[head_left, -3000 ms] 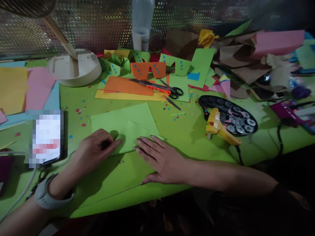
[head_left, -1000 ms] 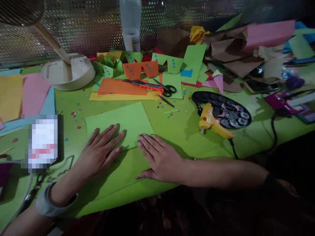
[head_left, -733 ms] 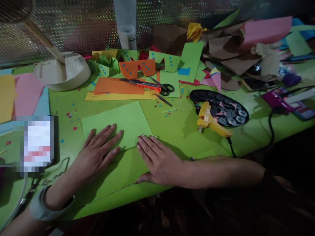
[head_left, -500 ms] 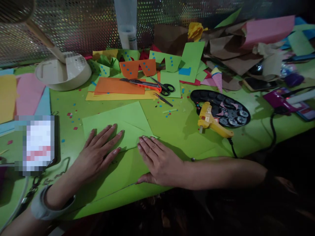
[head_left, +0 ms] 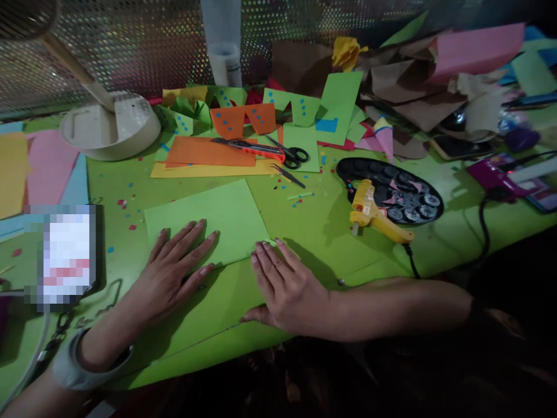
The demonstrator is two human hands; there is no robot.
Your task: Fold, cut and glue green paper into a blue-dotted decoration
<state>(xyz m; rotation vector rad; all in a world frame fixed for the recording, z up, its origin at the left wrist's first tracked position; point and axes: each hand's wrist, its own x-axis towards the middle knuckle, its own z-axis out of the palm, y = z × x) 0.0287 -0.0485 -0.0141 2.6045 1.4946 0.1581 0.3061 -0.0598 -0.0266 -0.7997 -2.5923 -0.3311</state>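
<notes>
A light green sheet of paper [head_left: 217, 215] lies flat on the green table [head_left: 331, 244] in front of me. My left hand [head_left: 172, 273] rests open on its near left part, fingers spread and flat. My right hand [head_left: 285, 284] lies open beside it, fingertips touching the sheet's near right corner. Neither hand holds anything. A grey watch sits on my left wrist.
Behind the sheet lie orange and yellow papers [head_left: 209, 154], a box cutter [head_left: 256, 148] and black scissors [head_left: 296, 154]. A yellow glue gun [head_left: 376, 215] rests by a black palette [head_left: 391, 188] on the right. A phone [head_left: 65, 252] is at left, a fan base [head_left: 111, 125] behind it.
Three seconds ago my left hand was curled on a folded flap; now it lies flat and the sheet is pressed flat. My right hand has slid slightly right toward the sheet's corner.
</notes>
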